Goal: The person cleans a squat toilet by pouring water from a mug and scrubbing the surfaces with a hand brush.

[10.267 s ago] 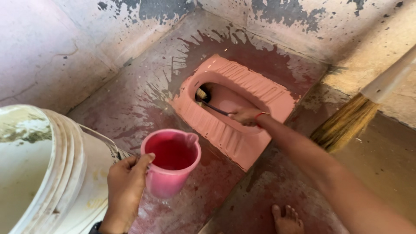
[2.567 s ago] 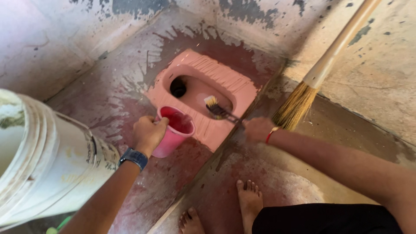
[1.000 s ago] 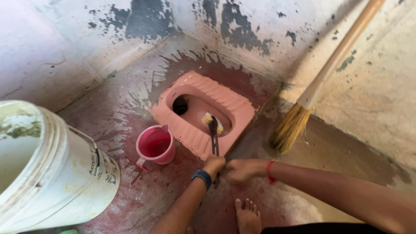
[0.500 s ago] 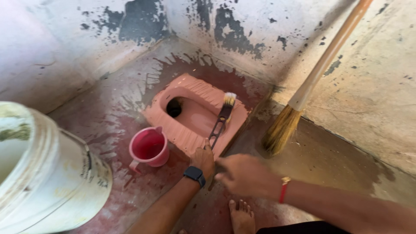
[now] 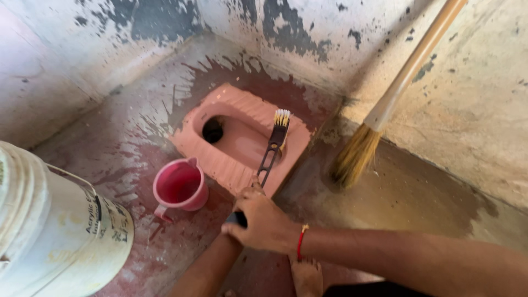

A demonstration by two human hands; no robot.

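Left hand point(image 5: 252, 190) (mostly hidden) grips brush point(image 5: 273, 146); right hand point(image 5: 266, 224) clasps left wrist.

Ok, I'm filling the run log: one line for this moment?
left hand: mostly hidden, at brush handle | right hand: over left wrist | mug: on floor

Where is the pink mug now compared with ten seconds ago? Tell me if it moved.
Yes. The pink mug was held up in the left hand; now it stands on the wet floor beside the squat toilet pan.
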